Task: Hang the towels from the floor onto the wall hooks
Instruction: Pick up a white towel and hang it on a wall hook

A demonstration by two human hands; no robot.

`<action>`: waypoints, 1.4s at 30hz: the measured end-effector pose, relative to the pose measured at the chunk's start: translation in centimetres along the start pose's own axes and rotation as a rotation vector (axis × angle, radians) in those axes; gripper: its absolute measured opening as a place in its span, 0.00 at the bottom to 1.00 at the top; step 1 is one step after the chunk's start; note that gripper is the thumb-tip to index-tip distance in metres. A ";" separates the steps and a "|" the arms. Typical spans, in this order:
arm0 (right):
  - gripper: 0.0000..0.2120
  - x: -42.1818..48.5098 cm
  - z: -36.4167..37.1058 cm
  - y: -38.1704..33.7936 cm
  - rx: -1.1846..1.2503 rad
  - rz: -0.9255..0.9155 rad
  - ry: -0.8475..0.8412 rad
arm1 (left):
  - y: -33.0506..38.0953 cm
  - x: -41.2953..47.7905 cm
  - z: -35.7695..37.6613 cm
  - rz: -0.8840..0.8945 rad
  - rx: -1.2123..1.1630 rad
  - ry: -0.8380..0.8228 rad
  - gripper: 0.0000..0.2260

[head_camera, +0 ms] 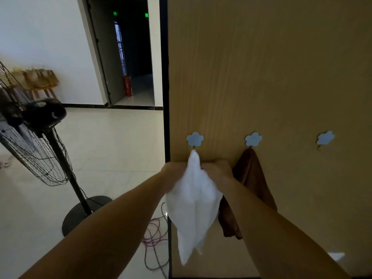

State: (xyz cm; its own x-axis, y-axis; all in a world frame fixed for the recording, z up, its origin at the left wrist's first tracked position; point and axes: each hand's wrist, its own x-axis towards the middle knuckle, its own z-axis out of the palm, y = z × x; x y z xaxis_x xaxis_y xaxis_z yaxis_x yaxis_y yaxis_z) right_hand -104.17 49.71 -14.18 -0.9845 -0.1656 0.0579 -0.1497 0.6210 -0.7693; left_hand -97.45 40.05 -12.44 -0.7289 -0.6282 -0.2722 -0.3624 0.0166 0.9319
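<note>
Towel (pixel 193 200), white, hangs at lower centre of the frame, its peak at the left hook (pixel 194 139). It looks light, soft, floppy, best held bunched near the top; left hand (pixel 173 174) and right hand (pixel 218 171) both clutch it there. Right of it, a brown towel (pixel 251 178) hangs.

The right hook (pixel 325 137) hangs free, open panel (pixel 281 77) around it. A white towel (pixel 193 198) fills the left hook (pixel 194 139), a brown towel (pixel 250 178) the middle. A standing fan (pixel 40 150) and loose cables (pixel 155 236) crowd the left floor
</note>
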 end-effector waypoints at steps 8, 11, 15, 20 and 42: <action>0.11 -0.8 -2.2 0.9 -0.448 -0.460 0.199 | -2.0 -1.3 -0.3 0.652 1.003 0.541 0.09; 0.14 -0.8 -2.6 1.1 -0.138 -0.571 0.003 | -2.7 -1.3 -0.9 0.932 0.978 0.506 0.12; 0.18 -1.6 -2.3 0.8 0.052 -0.652 -0.153 | -1.9 -1.9 -0.5 0.826 0.728 0.149 0.18; 0.17 -0.7 -2.4 0.8 0.097 -0.508 -0.230 | -1.8 -2.8 0.5 0.659 0.644 -0.087 0.24; 0.09 0.5 -2.6 5.9 -0.016 -0.242 -0.509 | -11.9 -1.4 -5.3 -0.252 0.810 -0.491 0.10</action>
State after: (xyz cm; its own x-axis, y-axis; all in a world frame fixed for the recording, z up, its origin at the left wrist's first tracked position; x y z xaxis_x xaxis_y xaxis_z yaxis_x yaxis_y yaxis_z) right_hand -105.74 55.30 -17.04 -0.7538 -0.6515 -0.0856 -0.3714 0.5300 -0.7623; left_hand -89.01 36.61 -21.90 -0.6699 -0.2958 -0.6810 -0.6955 0.5709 0.4362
